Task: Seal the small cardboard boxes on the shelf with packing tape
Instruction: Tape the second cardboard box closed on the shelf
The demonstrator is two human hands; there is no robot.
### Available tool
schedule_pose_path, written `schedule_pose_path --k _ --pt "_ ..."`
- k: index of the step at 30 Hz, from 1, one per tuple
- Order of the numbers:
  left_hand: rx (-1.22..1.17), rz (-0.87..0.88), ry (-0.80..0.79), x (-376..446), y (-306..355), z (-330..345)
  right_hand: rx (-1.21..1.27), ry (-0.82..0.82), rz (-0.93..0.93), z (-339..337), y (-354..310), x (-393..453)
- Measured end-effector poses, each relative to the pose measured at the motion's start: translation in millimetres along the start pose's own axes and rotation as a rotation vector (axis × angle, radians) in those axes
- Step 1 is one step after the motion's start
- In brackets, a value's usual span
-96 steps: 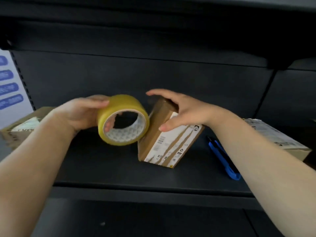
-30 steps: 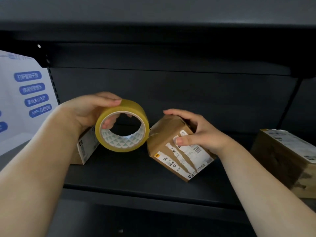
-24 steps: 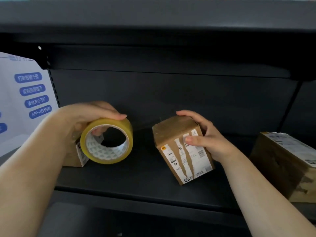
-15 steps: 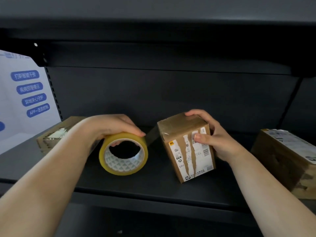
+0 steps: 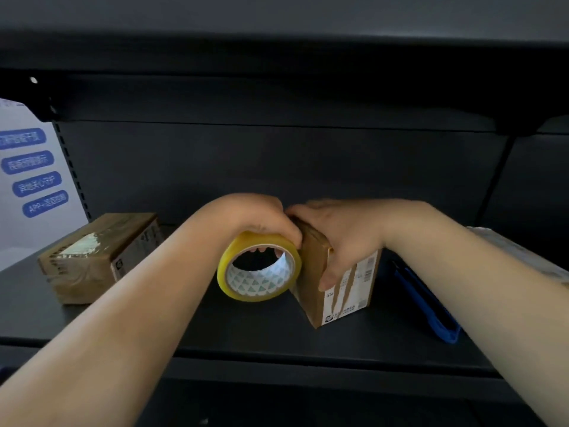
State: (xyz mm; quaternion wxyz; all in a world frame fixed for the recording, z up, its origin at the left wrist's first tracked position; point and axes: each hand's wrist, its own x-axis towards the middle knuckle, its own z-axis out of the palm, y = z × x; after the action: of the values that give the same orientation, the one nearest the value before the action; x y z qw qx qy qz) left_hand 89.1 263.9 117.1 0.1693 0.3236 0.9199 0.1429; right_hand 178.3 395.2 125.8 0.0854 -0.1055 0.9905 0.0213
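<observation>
My left hand (image 5: 255, 221) gripped the yellow packing tape roll (image 5: 258, 268), fingers curled through its core, pressing it against the left face of the small cardboard box (image 5: 335, 278). My right hand (image 5: 341, 235) clasped that box from above, standing on the dark shelf (image 5: 215, 331). A taped box (image 5: 98, 254) sat well left of it, a blue cutter (image 5: 428, 306) right.

The dark shelf (image 5: 154, 328) bore a taped box (image 5: 92, 257) at nine o'clock, a labelled box (image 5: 348, 291) centrally, and a blue cutter (image 5: 431, 306) at three o'clock.
</observation>
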Motion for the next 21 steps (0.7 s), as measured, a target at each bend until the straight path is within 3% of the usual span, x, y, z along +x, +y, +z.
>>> schedule_pose_path --k 3,8,10,12,15,18,21 --pt "-0.108 0.051 -0.056 -4.4 -18.6 -1.6 0.115 0.041 -0.062 4.5 5.2 2.0" --pt "-0.938 0.568 -0.220 -27.0 -83.7 -8.9 0.585 0.173 -0.128 13.5 32.9 -9.5" --pt "-0.956 0.650 -0.254 -29.5 -95.4 -14.0 0.738 0.247 -0.186 21.6 35.9 -8.5" --pt "-0.849 0.562 -0.226 -32.2 -98.1 -20.8 0.881 0.328 -0.244 30.8 40.9 -6.9" --pt "-0.696 0.229 -0.072 -39.3 -108.4 -28.3 1.096 0.423 -0.256 45.5 53.7 -8.9" --pt "-0.504 0.155 -0.034 -42.8 -118.3 -24.6 1.197 0.415 -0.247 61.0 59.9 -6.5" --pt "-0.481 0.113 -0.064 -40.4 -111.0 -15.1 1.252 0.418 -0.253 69.4 58.6 -1.6"
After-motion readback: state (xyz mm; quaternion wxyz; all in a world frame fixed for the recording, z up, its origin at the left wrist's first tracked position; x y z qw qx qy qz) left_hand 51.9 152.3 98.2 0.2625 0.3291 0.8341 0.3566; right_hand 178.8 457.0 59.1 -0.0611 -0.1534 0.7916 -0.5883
